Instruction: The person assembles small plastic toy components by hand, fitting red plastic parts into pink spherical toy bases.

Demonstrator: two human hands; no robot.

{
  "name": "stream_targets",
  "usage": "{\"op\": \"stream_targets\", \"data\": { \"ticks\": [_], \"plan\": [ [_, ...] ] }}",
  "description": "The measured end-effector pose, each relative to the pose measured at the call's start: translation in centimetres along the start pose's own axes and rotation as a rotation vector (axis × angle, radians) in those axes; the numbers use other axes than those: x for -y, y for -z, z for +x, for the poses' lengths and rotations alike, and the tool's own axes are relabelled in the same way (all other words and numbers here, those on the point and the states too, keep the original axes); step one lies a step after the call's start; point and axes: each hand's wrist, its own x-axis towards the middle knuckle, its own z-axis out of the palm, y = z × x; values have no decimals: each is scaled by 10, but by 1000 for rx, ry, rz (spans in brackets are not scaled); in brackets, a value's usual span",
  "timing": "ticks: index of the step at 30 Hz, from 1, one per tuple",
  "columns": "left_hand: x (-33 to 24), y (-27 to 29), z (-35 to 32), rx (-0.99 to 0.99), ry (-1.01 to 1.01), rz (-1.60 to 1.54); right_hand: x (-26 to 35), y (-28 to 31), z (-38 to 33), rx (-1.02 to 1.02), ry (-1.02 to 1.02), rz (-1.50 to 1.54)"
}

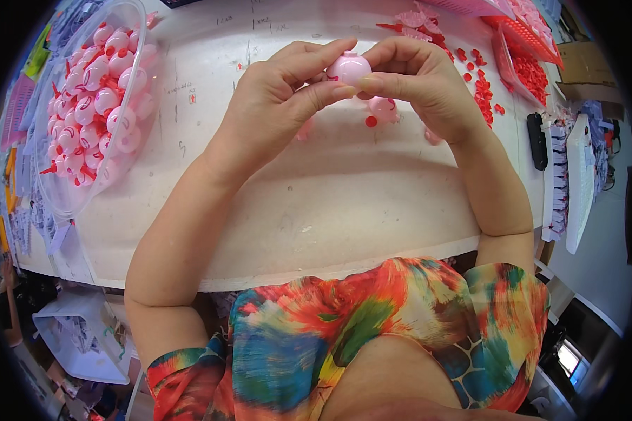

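A glossy pink ball-shaped plastic piece (349, 69), with a short neck on top and a darker pink mark on its side, is held above the far half of the table. My left hand (288, 88) pinches it between thumb and fingers from the left. From the right, the thumb and bent fingers of my right hand (418, 84) close on its edge. Just below lie another pink ball piece (383, 109) and a small red round part (371, 121). More pink pieces show partly behind my wrists.
At the left a clear plastic tub (70, 200) holds many pink balls with red pointed parts. Red small parts (483, 95) lie scattered at the far right, near a red basket (519, 42) and a tray of red pieces (530, 77). A black object (537, 142) rests at the table's right edge.
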Motion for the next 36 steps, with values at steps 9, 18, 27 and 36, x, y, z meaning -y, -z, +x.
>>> {"op": "stream_targets", "data": {
  "ticks": [9,18,27,36],
  "plan": [
    [7,-14,-3,-144,-226,182,-5,-12,-1,-45,72,-77],
    [12,-13,1,-221,-284,85,-2,-11,-1,-106,39,-101],
    [3,-3,1,-270,-87,49,34,8,-22,14,-27,-719],
    [5,-3,4,-189,84,-200,-23,14,-28,-140,200,-1099]
  ]
}}
